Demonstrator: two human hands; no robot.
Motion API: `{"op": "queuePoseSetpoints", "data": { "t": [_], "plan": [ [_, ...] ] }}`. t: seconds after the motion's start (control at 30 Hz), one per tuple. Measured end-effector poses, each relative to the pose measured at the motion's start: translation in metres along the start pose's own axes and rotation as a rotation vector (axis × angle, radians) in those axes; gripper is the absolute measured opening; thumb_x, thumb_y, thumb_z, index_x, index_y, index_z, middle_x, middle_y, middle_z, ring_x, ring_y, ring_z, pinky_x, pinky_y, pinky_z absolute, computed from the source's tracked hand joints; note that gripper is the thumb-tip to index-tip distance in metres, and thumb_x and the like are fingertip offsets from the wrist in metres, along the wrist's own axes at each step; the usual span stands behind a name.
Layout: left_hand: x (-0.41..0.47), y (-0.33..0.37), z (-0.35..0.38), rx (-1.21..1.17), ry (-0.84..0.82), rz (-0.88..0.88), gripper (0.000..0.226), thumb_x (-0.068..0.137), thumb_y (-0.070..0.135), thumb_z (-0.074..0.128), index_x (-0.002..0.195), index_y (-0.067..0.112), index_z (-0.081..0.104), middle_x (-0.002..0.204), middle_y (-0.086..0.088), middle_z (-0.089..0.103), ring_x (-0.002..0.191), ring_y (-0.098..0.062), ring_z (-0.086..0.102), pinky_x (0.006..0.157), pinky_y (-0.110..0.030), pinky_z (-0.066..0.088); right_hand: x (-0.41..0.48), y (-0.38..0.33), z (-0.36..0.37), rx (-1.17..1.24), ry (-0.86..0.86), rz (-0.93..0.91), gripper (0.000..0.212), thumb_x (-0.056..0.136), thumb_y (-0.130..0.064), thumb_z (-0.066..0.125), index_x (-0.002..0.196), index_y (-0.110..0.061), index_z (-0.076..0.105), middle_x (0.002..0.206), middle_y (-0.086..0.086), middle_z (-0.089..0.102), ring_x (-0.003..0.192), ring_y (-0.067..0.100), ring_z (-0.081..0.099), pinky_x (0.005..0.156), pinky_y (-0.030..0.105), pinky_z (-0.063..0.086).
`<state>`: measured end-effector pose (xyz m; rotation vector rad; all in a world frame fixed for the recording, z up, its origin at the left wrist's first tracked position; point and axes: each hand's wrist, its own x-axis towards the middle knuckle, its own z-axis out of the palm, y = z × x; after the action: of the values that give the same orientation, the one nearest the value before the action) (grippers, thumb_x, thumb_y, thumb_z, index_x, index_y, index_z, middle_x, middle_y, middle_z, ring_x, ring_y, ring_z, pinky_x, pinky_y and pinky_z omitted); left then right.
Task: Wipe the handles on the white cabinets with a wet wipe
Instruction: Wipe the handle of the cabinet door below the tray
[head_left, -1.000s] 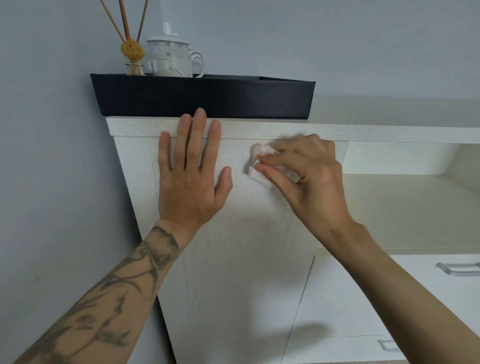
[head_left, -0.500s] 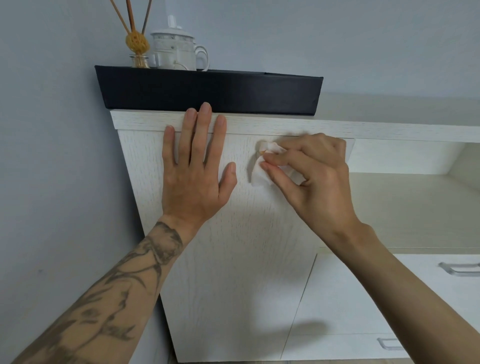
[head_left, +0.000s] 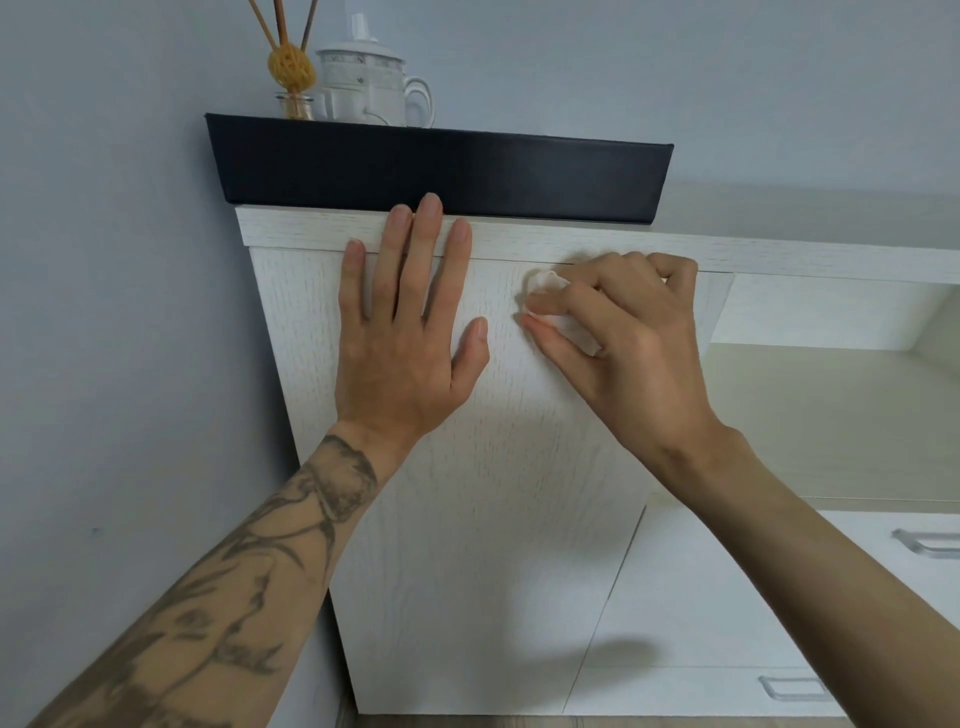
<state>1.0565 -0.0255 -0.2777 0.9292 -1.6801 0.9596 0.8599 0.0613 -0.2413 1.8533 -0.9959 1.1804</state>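
Note:
My left hand lies flat with fingers spread against the tall white cabinet door, its fingertips reaching the top edge. Just to its right, my right hand pinches a crumpled white wet wipe against the upper part of the same door. The handle under the wipe is hidden by it and by my fingers. Two metal handles show on the lower drawers: one at the right edge, one near the bottom right.
A black tray sits on top of the cabinet and overhangs its front. A white lidded mug and a reed diffuser stand in it. An open shelf recess lies right of the door. A grey wall is at the left.
The view has shifted a little, so the cabinet sits slightly lower and to the right. My right hand has moved the wipe slightly up the door. My left hand stays flat.

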Motion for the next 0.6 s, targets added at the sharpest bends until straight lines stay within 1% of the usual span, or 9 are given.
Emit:
{"op": "queuePoseSetpoints", "data": {
  "t": [0.1,0.2,0.3,0.4,0.5,0.6],
  "plan": [
    [0.000,0.000,-0.001,0.005,0.002,-0.004,0.071,0.106,0.041,0.042,0.165,0.007,0.019,0.168,-0.022,0.025,0.157,-0.037,0.016,0.129,-0.057,0.009,-0.008,0.009,-0.005,0.007,0.025,-0.020,0.013,0.103,-0.024,0.074,0.112,-0.018,0.081,0.111,0.003,0.076,0.103,0.021,0.065,0.094,0.044,0.035],
    [0.000,0.000,-0.001,0.011,0.001,0.000,0.071,0.107,0.041,0.040,0.165,0.007,0.017,0.169,-0.021,0.025,0.157,-0.037,0.015,0.129,-0.057,0.009,-0.003,0.006,-0.001,0.023,0.039,-0.002,0.014,0.102,-0.030,0.075,0.108,-0.019,0.082,0.109,0.000,0.076,0.101,0.021,0.066,0.095,0.045,0.033],
    [0.000,0.000,0.000,0.011,-0.003,0.001,0.072,0.107,0.042,0.040,0.165,0.007,0.017,0.169,-0.021,0.025,0.157,-0.037,0.015,0.129,-0.056,0.008,0.002,0.007,-0.001,0.031,0.019,-0.034,0.015,0.102,-0.034,0.074,0.108,-0.023,0.083,0.109,-0.001,0.077,0.101,0.022,0.069,0.094,0.046,0.032],
    [0.000,0.000,0.000,0.016,-0.006,-0.006,0.072,0.106,0.041,0.042,0.165,0.007,0.019,0.169,-0.021,0.025,0.157,-0.037,0.015,0.129,-0.056,0.007,-0.004,0.016,-0.009,0.077,0.023,-0.049,0.016,0.102,-0.033,0.073,0.112,-0.024,0.082,0.109,0.000,0.077,0.101,0.020,0.067,0.095,0.044,0.030],
    [0.001,0.000,0.000,0.025,-0.005,-0.007,0.073,0.105,0.041,0.044,0.165,0.007,0.019,0.169,-0.021,0.025,0.157,-0.036,0.014,0.129,-0.055,0.007,-0.011,0.023,-0.016,0.115,0.028,0.011,0.013,0.099,-0.030,0.078,0.110,-0.024,0.083,0.112,0.001,0.076,0.102,0.020,0.069,0.097,0.043,0.028],
    [0.000,0.000,0.000,0.021,-0.003,-0.002,0.072,0.106,0.041,0.043,0.165,0.007,0.019,0.169,-0.022,0.025,0.157,-0.037,0.015,0.129,-0.056,0.008,-0.007,0.015,-0.010,0.158,0.025,0.076,0.012,0.097,-0.032,0.079,0.105,-0.024,0.084,0.113,-0.002,0.077,0.104,0.017,0.067,0.097,0.043,0.028]
  ]
}}
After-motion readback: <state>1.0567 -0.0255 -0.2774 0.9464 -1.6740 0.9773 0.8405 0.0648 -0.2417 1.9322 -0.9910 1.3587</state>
